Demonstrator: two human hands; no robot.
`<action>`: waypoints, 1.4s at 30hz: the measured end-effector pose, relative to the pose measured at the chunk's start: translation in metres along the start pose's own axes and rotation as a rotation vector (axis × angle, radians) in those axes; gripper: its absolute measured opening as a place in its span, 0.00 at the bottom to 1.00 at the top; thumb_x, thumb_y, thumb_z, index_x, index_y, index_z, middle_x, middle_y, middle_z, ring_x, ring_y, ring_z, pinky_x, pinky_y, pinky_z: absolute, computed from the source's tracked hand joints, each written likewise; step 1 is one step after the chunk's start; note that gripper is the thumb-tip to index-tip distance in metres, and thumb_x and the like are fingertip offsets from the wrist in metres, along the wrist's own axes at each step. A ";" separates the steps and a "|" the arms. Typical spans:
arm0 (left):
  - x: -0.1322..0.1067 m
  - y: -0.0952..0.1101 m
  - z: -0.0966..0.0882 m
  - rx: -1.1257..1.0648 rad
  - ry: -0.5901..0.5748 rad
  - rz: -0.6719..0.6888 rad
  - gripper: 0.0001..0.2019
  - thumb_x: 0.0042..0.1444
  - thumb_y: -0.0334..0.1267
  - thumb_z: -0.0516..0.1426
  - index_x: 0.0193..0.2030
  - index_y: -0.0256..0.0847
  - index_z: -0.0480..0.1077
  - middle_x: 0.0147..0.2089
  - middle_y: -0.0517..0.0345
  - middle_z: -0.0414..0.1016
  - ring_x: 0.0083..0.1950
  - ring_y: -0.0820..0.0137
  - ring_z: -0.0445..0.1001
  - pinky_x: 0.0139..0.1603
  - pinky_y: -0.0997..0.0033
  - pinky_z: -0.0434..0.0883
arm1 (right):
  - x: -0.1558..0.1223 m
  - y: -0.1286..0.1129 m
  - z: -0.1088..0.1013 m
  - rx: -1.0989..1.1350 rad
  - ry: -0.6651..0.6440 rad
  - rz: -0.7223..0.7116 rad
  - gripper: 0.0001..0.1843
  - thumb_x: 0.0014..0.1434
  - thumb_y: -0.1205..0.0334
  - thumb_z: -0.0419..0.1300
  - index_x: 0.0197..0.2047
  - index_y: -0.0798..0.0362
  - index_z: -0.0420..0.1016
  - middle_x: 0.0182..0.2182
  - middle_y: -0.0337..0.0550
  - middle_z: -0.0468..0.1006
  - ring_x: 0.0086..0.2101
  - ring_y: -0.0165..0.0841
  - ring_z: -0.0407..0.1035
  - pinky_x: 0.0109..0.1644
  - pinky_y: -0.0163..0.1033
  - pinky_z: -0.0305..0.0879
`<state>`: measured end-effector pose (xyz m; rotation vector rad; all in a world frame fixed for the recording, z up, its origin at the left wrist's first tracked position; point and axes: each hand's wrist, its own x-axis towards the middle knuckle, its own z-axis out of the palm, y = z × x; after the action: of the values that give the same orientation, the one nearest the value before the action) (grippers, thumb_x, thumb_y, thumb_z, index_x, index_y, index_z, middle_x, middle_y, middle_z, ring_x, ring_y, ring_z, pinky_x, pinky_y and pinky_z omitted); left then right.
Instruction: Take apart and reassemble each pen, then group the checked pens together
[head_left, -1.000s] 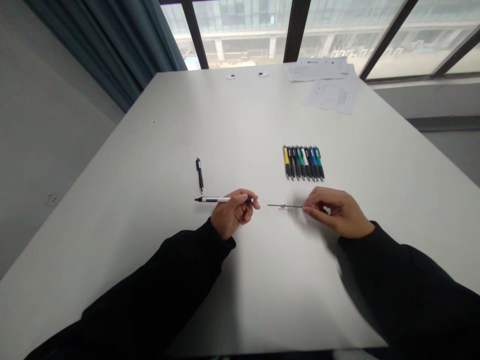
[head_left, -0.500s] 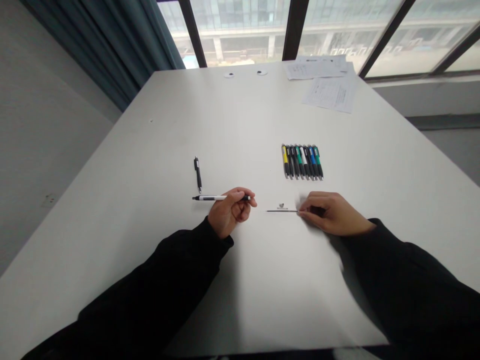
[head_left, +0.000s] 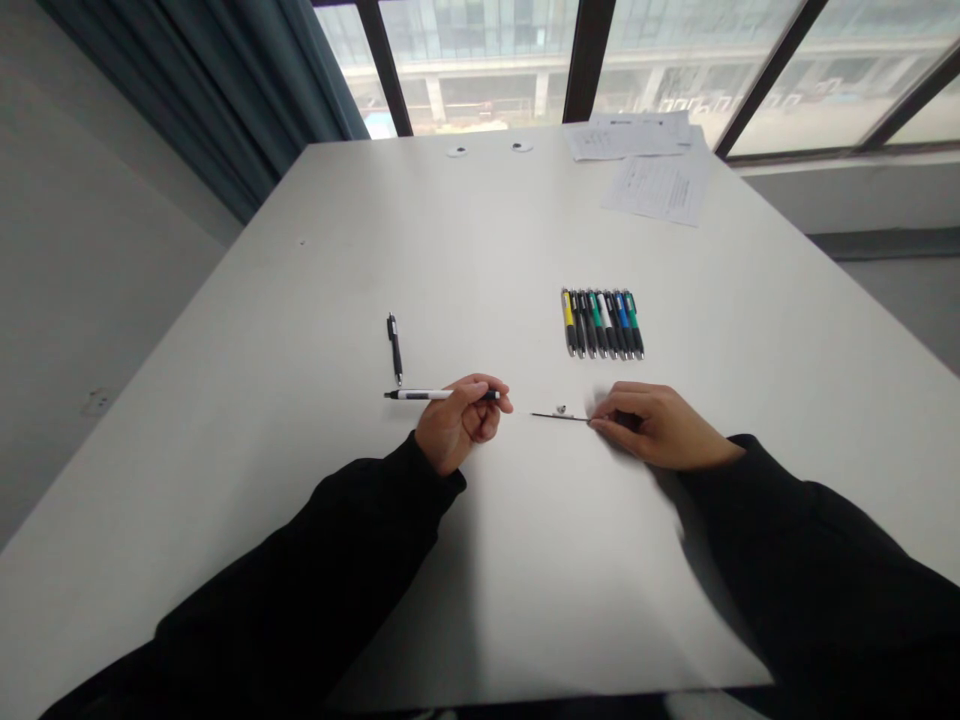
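Observation:
My left hand [head_left: 466, 422] is closed on a white and black pen barrel [head_left: 424, 395], held level with one end pointing left. My right hand [head_left: 649, 425] pinches the right end of a thin dark pen refill [head_left: 559, 416], whose other end points toward my left hand. Just behind the refill lie small pen parts [head_left: 561, 409], too small to tell exactly; one looks like a metal tip. A black pen [head_left: 394, 349] lies beyond the left end of the barrel I hold.
A row of several pens [head_left: 602, 324] in yellow, black, green, white and blue lies beyond my right hand on the white table [head_left: 480, 260]. Papers [head_left: 652, 185] and two white oval pieces [head_left: 457, 151] lie near the window edge. A dark curtain [head_left: 300, 90] hangs at the left.
The right hand has shifted slightly left with the refill, and the refill's left end now sits a little higher, tilted. The left hand stays nearly still with the barrel.

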<state>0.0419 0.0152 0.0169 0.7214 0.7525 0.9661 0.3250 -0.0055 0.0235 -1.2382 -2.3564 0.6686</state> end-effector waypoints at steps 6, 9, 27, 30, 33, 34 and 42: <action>-0.001 0.000 -0.001 0.004 -0.017 0.011 0.11 0.52 0.40 0.60 0.35 0.33 0.72 0.27 0.55 0.76 0.17 0.80 0.63 0.17 0.79 0.54 | 0.000 0.000 -0.002 0.001 0.007 -0.001 0.07 0.61 0.61 0.61 0.36 0.53 0.79 0.29 0.43 0.76 0.29 0.32 0.69 0.34 0.37 0.63; -0.001 -0.001 0.001 0.032 -0.055 0.012 0.12 0.54 0.41 0.61 0.38 0.33 0.70 0.28 0.53 0.78 0.17 0.79 0.64 0.16 0.80 0.54 | -0.001 -0.003 -0.002 0.009 0.039 -0.017 0.08 0.62 0.60 0.61 0.36 0.53 0.79 0.29 0.43 0.75 0.28 0.31 0.68 0.33 0.37 0.63; -0.005 -0.026 0.014 0.276 -0.195 0.084 0.19 0.45 0.43 0.71 0.36 0.34 0.70 0.31 0.56 0.77 0.21 0.80 0.68 0.22 0.79 0.66 | 0.002 -0.050 0.022 0.312 0.227 -0.160 0.14 0.62 0.69 0.61 0.50 0.51 0.76 0.37 0.46 0.76 0.29 0.29 0.68 0.32 0.36 0.68; -0.003 -0.018 0.001 0.321 -0.096 0.084 0.21 0.41 0.39 0.72 0.39 0.34 0.71 0.33 0.57 0.77 0.24 0.79 0.70 0.24 0.78 0.67 | -0.005 -0.039 0.014 0.293 0.228 -0.121 0.13 0.60 0.69 0.62 0.49 0.51 0.77 0.36 0.45 0.76 0.28 0.29 0.68 0.31 0.35 0.67; -0.005 -0.011 -0.011 0.410 -0.063 0.092 0.17 0.43 0.38 0.71 0.35 0.35 0.71 0.27 0.61 0.73 0.25 0.77 0.71 0.26 0.77 0.69 | -0.013 -0.024 0.005 0.246 0.209 -0.066 0.10 0.60 0.67 0.63 0.46 0.53 0.78 0.33 0.44 0.76 0.26 0.28 0.67 0.29 0.35 0.66; -0.006 -0.011 -0.014 0.470 -0.070 0.097 0.15 0.45 0.38 0.70 0.35 0.34 0.72 0.27 0.60 0.74 0.26 0.76 0.72 0.28 0.76 0.71 | -0.015 -0.019 0.003 0.227 0.190 -0.044 0.08 0.60 0.66 0.63 0.44 0.53 0.79 0.32 0.44 0.75 0.26 0.28 0.66 0.28 0.35 0.65; -0.006 -0.015 -0.014 1.174 -0.158 0.668 0.04 0.57 0.33 0.62 0.38 0.40 0.79 0.39 0.51 0.82 0.40 0.68 0.77 0.45 0.67 0.74 | -0.017 -0.005 -0.001 0.088 0.046 0.014 0.08 0.61 0.64 0.60 0.43 0.54 0.78 0.33 0.44 0.75 0.27 0.29 0.67 0.32 0.36 0.64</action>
<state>0.0351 0.0063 -0.0010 2.1466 0.9340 0.9763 0.3318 -0.0220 0.0248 -1.2199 -2.2578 0.7324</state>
